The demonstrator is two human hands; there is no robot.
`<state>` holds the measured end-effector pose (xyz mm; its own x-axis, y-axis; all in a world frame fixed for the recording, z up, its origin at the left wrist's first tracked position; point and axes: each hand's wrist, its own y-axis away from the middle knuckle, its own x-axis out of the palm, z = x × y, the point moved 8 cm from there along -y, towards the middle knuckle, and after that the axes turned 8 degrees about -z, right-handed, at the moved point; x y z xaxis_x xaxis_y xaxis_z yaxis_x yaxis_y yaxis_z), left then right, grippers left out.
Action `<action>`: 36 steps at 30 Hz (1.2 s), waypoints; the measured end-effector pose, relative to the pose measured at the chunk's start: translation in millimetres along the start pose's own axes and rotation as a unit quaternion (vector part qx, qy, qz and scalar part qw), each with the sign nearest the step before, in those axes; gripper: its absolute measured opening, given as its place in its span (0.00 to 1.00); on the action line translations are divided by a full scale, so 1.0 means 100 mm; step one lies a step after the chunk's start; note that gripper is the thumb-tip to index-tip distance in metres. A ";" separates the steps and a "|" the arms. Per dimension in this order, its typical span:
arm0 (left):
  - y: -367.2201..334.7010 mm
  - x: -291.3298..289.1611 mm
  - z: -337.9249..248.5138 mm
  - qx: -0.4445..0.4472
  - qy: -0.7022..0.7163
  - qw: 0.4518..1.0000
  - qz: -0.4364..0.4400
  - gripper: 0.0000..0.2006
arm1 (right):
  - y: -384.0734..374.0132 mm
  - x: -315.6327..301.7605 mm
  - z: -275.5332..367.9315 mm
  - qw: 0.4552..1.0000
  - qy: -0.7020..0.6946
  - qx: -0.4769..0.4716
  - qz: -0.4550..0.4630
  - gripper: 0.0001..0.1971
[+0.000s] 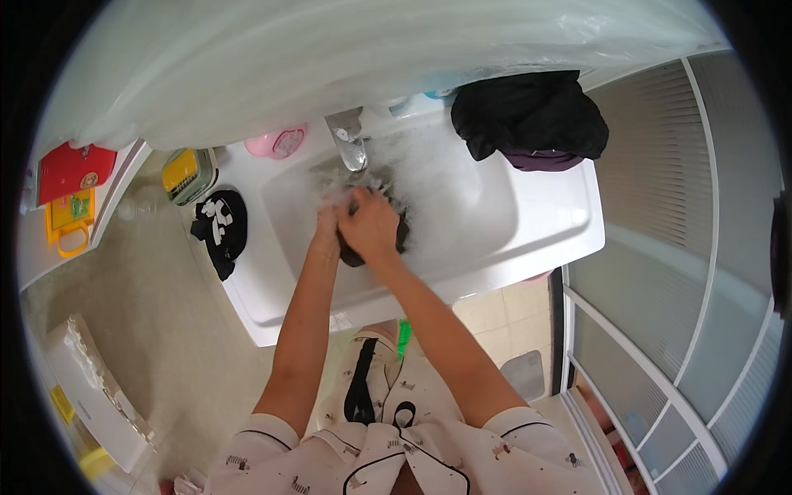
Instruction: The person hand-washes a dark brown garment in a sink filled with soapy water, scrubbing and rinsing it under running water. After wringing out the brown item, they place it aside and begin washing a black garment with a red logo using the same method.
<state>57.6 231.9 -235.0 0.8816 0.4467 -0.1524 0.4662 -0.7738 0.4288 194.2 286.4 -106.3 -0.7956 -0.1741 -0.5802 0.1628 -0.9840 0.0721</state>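
Dark cloth sits bunched under left hand and right hand, right fingers curled; splashing water hides whether either grip holds it.

Two hands, one dark cloth, two black cloth bundles, one white sink, one faucet

From the wearer's head, the view looks steeply down on the sink, close above. Forearms enter around six o'clock; the tap stands toward eleven.
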 end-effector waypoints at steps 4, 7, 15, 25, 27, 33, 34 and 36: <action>0.32 0.39 -0.30 -0.128 0.138 0.981 -0.056 0.19 | -0.22 -0.30 -0.54 0.995 0.072 -0.014 -0.070 0.07; 0.66 0.52 -0.96 0.121 -0.164 0.979 -0.029 0.38 | -0.17 -0.66 -0.80 0.965 0.261 -0.032 -0.018 0.11; 0.77 1.01 -0.34 0.235 -0.402 0.885 -0.011 0.60 | -0.16 -0.33 -1.10 0.967 0.235 -0.055 0.084 0.35; 0.11 1.02 0.19 0.073 -0.597 0.799 0.017 0.54 | -0.35 0.71 -1.92 0.969 0.196 0.042 0.142 0.35; 0.10 1.00 -0.03 0.062 -0.577 0.814 0.021 0.53 | -0.61 0.45 -1.50 0.973 0.147 0.068 0.163 0.32; 0.06 0.39 -0.48 0.072 -0.253 0.963 0.057 0.57 | -0.84 -0.13 -1.12 0.978 -0.153 0.105 0.094 0.25; 0.09 0.22 -0.51 0.093 -0.197 0.975 0.041 0.58 | -0.80 -0.23 -0.99 0.965 -0.206 0.107 0.119 0.24; 0.21 -0.06 -0.30 -0.029 -0.182 0.981 0.065 0.51 | -0.58 -0.51 -0.70 0.970 -0.181 0.077 0.144 0.18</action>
<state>59.6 226.6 -198.8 0.9060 0.1480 -0.3966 0.3529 -0.7815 0.5146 266.4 354.6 -138.1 -0.8875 -0.4165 -0.1970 0.3419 -0.8819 0.3246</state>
